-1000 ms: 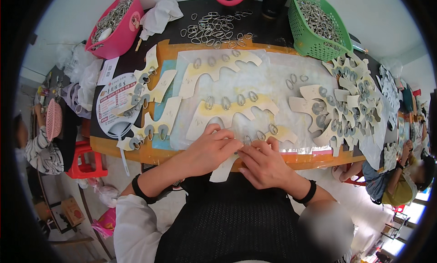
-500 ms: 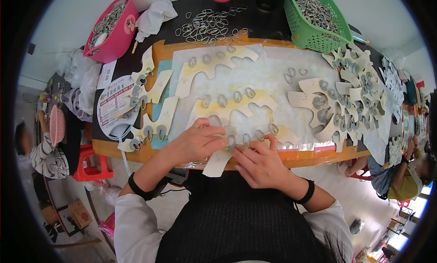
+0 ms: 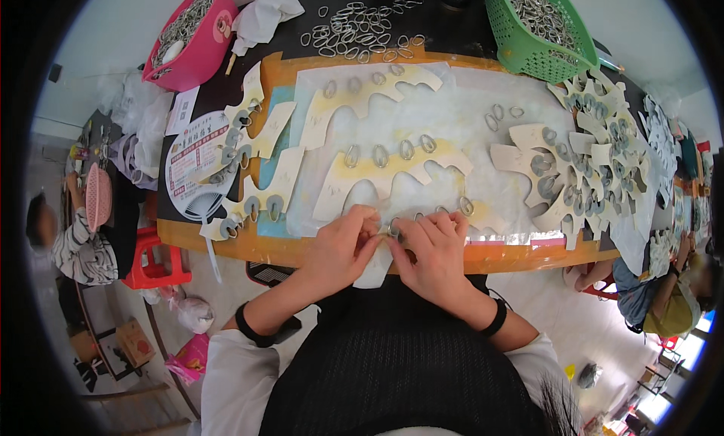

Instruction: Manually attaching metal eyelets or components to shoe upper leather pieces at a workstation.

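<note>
My left hand (image 3: pixel 347 244) and my right hand (image 3: pixel 433 256) meet at the table's near edge, fingertips closed together. Between them is one end of a cream scalloped cut-out (image 3: pixel 375 272), a pale strip of it hanging below the fingers. A metal ring (image 3: pixel 393 227) shows at the fingertips, set on its tabs. More rings, such as the one at the right (image 3: pixel 466 205), stand along the same piece; the right fingers partly cover it. Just beyond lies a second yellow-smeared cut-out (image 3: pixel 354 185) with several rings on its tabs, and a third cut-out (image 3: pixel 320 119) farther back.
Loose rings (image 3: pixel 354 32) lie at the back, between a pink basket (image 3: pixel 200 66) and a green basket (image 3: pixel 520 59) of rings. Finished-looking ringed pieces pile up at the right (image 3: pixel 554 172) and left (image 3: pixel 264 191), beside a round fan (image 3: pixel 188 168). A red stool (image 3: pixel 154 262) stands left.
My left hand has turned, its thumb and fingers now pinching close beside the right. Both hands have come together around the ring near the piece's left end. The view has shifted slightly.
</note>
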### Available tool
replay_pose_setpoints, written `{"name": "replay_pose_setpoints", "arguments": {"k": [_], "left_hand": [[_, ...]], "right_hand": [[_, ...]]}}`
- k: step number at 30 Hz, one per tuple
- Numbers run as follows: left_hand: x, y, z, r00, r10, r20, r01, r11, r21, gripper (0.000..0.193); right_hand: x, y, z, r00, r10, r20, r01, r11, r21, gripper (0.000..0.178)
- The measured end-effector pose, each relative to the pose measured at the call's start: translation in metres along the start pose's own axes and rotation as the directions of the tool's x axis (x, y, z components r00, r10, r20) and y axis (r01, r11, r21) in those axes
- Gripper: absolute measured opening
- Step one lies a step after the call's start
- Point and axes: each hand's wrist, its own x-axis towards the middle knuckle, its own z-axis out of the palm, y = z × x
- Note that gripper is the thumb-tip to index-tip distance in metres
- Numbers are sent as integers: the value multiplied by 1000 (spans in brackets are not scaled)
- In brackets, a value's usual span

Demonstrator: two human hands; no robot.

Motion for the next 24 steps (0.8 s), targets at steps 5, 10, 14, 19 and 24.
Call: {"name": "replay_pose_setpoints", "arguments": {"k": [5, 10, 14, 19, 24], "left_hand": [[-11, 8, 15, 957, -287, -43, 264, 923, -281, 27], [-25, 9, 33, 953, -272, -131, 228, 932, -281, 23], [-22, 8, 29, 973, -133, -190, 134, 991, -8, 24], [-17, -1, 17, 946, 158, -282, -101, 974, 204, 33], [-15, -2, -5, 928, 331, -171, -361, 912, -194, 34]], "right_hand": [[-1, -1, 5, 999, -15, -36, 12, 996, -85, 14], [0, 0, 5, 998, -34, -57, 30, 997, -76, 14], [2, -5, -13, 999, 7, 46, -9, 999, 34, 20], [-10, -2, -15, 991, -47, 127, 51, 998, -27, 33], [-15, -6, -14, 984, -81, 158, 83, 996, -11, 37]]}}
